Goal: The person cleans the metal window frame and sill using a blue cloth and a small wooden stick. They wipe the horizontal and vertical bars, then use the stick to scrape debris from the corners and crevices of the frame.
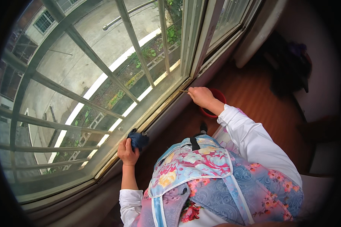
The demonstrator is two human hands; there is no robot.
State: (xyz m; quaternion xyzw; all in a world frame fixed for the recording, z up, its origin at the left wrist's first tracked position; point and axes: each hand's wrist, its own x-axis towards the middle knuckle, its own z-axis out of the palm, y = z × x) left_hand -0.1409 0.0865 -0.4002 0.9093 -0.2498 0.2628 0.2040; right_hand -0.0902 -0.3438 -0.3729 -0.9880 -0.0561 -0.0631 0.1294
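My left hand (128,151) grips a crumpled dark blue cloth (138,140) at the inner edge of the window sill. Farther along the same sill, my right hand (201,96) pinches a thin, light brown stick (183,91), its tip over the window's bottom track (159,113). The closed fingers hide the rest of the stick. Beside and beneath the right wrist, a red bucket (217,96) stands on the floor, partly covered by the forearm.
Metal bars (96,61) stand outside the window glass. A window frame upright (206,37) rises beyond my right hand. Below lies a reddish-brown wooden floor (261,113), with dark items (292,68) by the wall at the right. A curtain (74,210) hangs at the lower left.
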